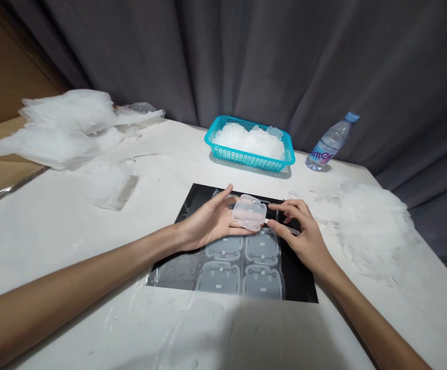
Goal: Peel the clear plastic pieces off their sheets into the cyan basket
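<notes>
A thin, translucent plastic piece with rounded corners and small round marks (249, 213) rests on the fingers of my left hand (212, 215), which is palm up with the thumb stretched away. Close by on the right, my right hand (300, 226) pinches a thin white stick-like tool (293, 230), its tip near the piece's lower right edge. The index finger reaches toward the piece's right side. Below both hands lies a black mat (298, 282) bearing a clear sheet of several similar pieces (262, 249) in rows; my left hand hides part of it.
A turquoise basket (248, 160) filled with translucent pieces stands behind the mat. To its right is a water bottle (331, 143). Loose translucent pieces (373, 226) are heaped at right. Bagged pieces (69, 126) lie far left, with a smaller bag (107, 182) nearer on the white table (65, 241).
</notes>
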`<action>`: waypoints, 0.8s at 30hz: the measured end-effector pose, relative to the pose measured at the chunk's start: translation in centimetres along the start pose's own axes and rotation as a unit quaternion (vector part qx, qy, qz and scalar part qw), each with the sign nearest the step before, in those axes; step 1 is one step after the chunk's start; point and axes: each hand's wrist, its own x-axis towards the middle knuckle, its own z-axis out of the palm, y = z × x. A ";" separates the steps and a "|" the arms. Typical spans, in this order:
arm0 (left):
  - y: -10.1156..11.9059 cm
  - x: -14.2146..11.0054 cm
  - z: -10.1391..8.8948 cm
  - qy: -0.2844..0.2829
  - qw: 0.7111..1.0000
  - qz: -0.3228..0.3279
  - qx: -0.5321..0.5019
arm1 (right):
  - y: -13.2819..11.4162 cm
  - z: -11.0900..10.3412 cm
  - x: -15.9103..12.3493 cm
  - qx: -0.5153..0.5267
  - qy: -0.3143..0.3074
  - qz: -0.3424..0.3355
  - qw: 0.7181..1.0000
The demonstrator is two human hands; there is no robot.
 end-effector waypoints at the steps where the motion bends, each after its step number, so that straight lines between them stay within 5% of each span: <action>1: 0.0 0.0 0.0 -0.004 1.000 -0.005 0.001 | 0.0 0.0 0.0 0.033 -0.014 0.008 0.999; 6: 0.0 0.0 0.0 -0.012 1.000 -0.016 0.001 | -0.2 0.5 -0.2 0.105 -0.064 0.018 0.992; 24: -0.7 0.4 -1.0 -0.052 0.995 -0.029 -0.080 | 0.2 0.5 -0.1 0.061 -0.092 0.012 0.994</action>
